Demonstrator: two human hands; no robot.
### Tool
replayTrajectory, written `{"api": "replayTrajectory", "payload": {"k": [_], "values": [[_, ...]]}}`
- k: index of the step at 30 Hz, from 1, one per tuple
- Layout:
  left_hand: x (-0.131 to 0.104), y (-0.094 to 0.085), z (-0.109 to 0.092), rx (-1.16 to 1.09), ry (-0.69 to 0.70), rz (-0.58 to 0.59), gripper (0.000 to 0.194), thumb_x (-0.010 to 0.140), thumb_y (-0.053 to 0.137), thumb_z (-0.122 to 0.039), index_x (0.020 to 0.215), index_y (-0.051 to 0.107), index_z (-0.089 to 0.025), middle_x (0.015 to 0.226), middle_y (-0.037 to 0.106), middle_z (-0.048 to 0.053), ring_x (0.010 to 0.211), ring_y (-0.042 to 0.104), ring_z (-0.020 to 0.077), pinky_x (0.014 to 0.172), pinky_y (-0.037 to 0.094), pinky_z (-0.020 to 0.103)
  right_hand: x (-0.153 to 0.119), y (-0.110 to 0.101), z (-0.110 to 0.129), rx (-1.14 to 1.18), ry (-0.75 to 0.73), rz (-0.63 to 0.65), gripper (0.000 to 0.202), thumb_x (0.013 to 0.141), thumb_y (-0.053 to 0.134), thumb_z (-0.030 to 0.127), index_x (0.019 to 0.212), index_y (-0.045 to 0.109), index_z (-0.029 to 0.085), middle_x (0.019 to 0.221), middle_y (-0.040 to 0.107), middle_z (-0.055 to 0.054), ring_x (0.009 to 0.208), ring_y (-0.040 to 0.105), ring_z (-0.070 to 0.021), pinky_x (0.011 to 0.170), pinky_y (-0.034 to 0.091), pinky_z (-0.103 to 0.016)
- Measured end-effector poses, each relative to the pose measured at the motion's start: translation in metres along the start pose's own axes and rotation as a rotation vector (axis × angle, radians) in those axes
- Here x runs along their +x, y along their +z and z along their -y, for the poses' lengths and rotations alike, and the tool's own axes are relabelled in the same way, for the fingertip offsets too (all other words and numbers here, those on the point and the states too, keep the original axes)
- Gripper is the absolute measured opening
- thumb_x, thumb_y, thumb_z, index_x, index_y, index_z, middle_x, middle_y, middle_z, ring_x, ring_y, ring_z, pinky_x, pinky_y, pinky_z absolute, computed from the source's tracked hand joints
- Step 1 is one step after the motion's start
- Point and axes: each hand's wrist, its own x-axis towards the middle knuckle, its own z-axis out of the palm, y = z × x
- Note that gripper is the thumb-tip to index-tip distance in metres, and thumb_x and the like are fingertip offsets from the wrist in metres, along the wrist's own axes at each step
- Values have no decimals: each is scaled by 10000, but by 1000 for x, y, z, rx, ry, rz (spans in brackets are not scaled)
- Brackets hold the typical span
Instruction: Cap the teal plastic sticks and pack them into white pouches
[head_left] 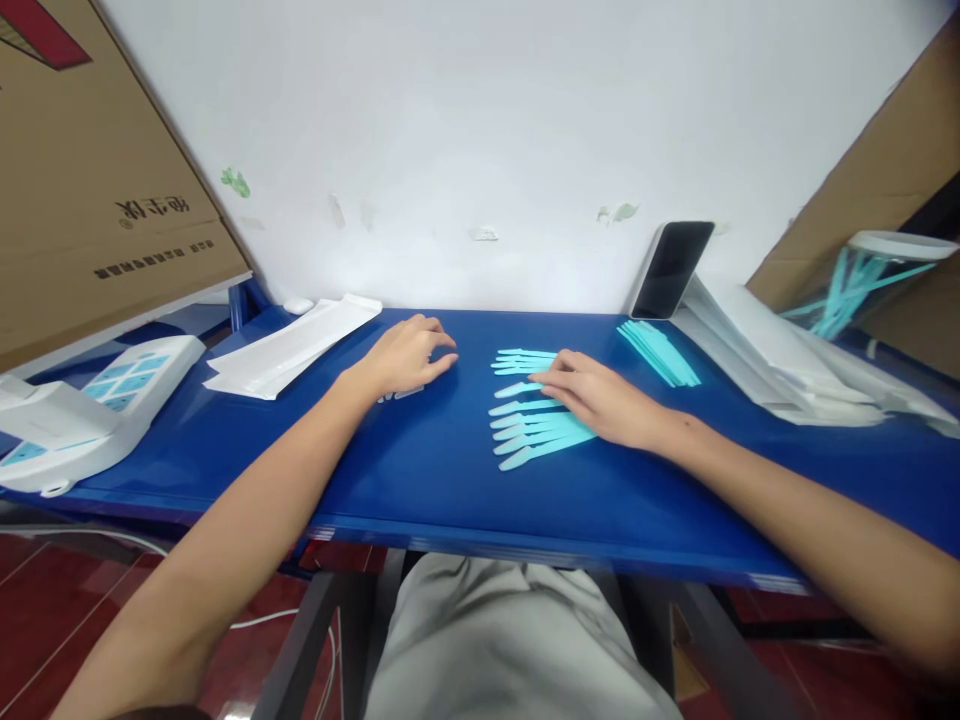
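Several turquoise eyebrow razors (559, 428) with pale, whitish blade ends lie side by side on the blue table, their blade ends to the left. My right hand (596, 393) is over this row, thumb and fingers pinched on one razor (519, 389) whose pale end points left. Behind it lies a smaller group of turquoise razors (517, 356). My left hand (409, 357) hovers low over the table to the left, thumb and forefinger apart, holding nothing I can see. Small whitish pieces (407, 393) lie just below that hand, partly hidden by it.
A stack of turquoise razors (660, 352) lies at the right, before a phone (671, 270) leaning on the wall. White bags (780, 360) and a clear tub (862, 285) are farther right. White sleeves (292, 350) and a white device (112, 420) are at left.
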Motion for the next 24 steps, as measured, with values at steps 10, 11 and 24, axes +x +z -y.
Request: {"api": "replayTrajectory", "payload": {"k": [10,11,24], "values": [[-6,-10,22,76,-23,162,372,871,619,-405,1115,833,-223,1160,755,114,1108,672,329,976,511,419,2,4,1,-1,-30,45,443,1091,390,345,1268,745,150,996,654,-147,917,617,-283,814,504,-421],[-6,-10,23,72,-23,166,367,871,622,-398,1116,833,-225,1160,759,111,1094,684,321,966,517,407,2,4,1,1,-34,43,443,1090,392,349,1266,748,152,995,655,-148,920,616,-286,815,505,-426],[-4,-11,14,-31,-76,180,424,899,552,-264,1251,769,-168,1211,780,83,1110,733,257,979,552,324,1,-4,4,-52,77,25,470,1088,364,367,1329,721,177,1311,673,-172,1206,637,-342,1006,527,-516]]}}
